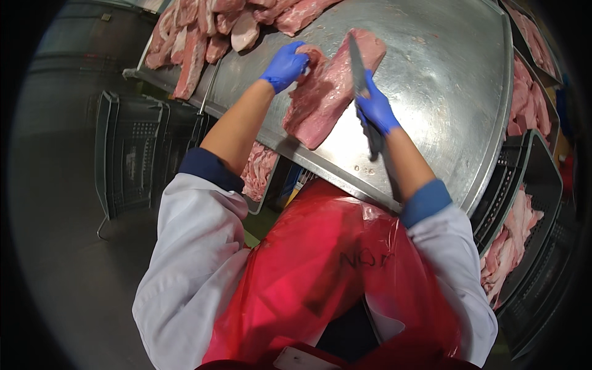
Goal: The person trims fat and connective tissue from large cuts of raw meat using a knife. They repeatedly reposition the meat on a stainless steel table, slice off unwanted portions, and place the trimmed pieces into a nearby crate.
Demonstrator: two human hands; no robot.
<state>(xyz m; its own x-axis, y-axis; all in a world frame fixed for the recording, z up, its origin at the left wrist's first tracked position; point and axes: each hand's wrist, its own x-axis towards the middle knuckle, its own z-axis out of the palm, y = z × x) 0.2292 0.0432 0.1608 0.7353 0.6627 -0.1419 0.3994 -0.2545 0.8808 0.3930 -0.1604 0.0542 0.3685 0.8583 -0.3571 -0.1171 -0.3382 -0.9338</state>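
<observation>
My left hand, in a blue glove, pinches the upper left edge of a long pink piece of meat lying on the steel table. My right hand, also gloved in blue, is closed on a knife, whose blade lies along the right side of the meat, tip pointing away from me. The fingertips of my left hand are partly hidden against the meat.
Several pieces of meat are heaped at the table's upper left. Crates of meat trimmings stand below the near edge and along the right. A dark grey crate stands at the left. My red apron faces the table.
</observation>
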